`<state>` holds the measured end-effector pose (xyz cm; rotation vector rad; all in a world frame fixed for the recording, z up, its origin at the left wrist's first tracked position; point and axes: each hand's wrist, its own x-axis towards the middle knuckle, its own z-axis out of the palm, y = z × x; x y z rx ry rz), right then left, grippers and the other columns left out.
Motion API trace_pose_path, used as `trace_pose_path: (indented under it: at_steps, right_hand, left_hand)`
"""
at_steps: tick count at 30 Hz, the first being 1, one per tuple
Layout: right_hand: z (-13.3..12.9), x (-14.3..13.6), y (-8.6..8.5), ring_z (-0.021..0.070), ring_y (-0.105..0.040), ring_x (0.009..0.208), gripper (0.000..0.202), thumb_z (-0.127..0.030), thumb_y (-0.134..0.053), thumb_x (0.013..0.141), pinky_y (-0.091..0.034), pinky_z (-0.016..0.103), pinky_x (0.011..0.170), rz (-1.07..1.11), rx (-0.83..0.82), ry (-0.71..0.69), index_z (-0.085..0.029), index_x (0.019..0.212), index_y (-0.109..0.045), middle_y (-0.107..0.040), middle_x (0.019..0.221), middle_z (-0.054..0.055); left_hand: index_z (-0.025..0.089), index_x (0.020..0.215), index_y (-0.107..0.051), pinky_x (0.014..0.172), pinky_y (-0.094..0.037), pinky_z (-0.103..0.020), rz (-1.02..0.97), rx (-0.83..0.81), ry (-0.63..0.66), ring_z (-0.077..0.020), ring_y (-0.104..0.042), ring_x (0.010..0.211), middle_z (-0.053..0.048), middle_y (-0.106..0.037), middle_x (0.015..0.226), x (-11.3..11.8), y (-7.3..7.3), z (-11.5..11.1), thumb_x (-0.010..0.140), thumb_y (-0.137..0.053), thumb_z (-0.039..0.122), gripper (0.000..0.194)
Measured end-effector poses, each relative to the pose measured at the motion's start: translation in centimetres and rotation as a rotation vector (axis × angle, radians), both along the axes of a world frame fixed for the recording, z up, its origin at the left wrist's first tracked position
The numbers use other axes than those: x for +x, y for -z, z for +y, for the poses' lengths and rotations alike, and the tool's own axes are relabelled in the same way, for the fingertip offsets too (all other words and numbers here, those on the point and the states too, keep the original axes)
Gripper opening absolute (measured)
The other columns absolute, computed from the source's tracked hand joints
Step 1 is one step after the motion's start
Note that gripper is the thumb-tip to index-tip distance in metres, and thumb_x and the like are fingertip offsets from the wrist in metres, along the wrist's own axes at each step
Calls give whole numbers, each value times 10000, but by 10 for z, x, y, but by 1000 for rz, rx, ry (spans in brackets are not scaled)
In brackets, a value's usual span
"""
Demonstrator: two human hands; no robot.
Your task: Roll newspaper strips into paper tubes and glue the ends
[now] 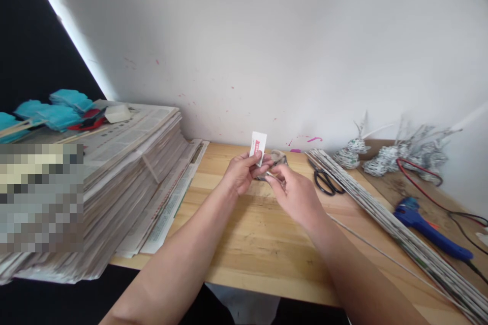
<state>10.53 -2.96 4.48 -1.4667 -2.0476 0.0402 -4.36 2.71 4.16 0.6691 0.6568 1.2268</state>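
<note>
My left hand (244, 170) is closed around a small white rectangular container (258, 146) with red lettering, held upright between thumb and fingers. Close by on the right, my right hand (293, 188) pinches the pale tip of a thin rolled-paper stick (375, 242). Its length seems to run behind my wrist toward the lower right. Just behind both hands lies a greyish woven-looking piece (279, 156), mostly covered by my fingers. Black-handled scissors (327, 183) rest to the right of my right hand.
A tall stack of newspapers (152, 155) fills the left, with blue bundles (63, 109) on top. A long bundle of paper sticks (375, 210) crosses the right side of the wooden table (259, 254). Beyond it are a blue glue gun (430, 228) and several woven paper figures (348, 152).
</note>
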Motion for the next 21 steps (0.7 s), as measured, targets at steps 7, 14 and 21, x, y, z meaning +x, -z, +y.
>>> trace_pose_path:
  at_steps: [7,14,21]
  right_hand:
    - [1,-1,1,171,-590,619,260,-335,-384,948,-322,273,572,-89,-11,24,-201,872,-594,-669,716,41]
    - [1,0,1,161,-611,668,201,-352,-450,921,-359,254,604,10,-25,-16,-220,960,-596,-693,814,36]
    - [2,0,3,163,-571,600,265,-310,-379,944,-311,266,566,-88,-50,18,-200,784,-559,-640,662,33]
  left_hand:
    - [87,840,-633,624,-583,-194,25,4,8,-186,-711,786,-127,-714,888,0,2,0,803,-658,167,91]
    - [59,838,-656,629,-579,-177,27,-27,-21,-169,-710,743,-121,-711,836,2,-3,-2,818,-627,130,80]
    - [62,804,-659,619,-576,-175,28,-25,-34,-172,-710,746,-115,-709,814,2,0,-1,828,-614,142,94]
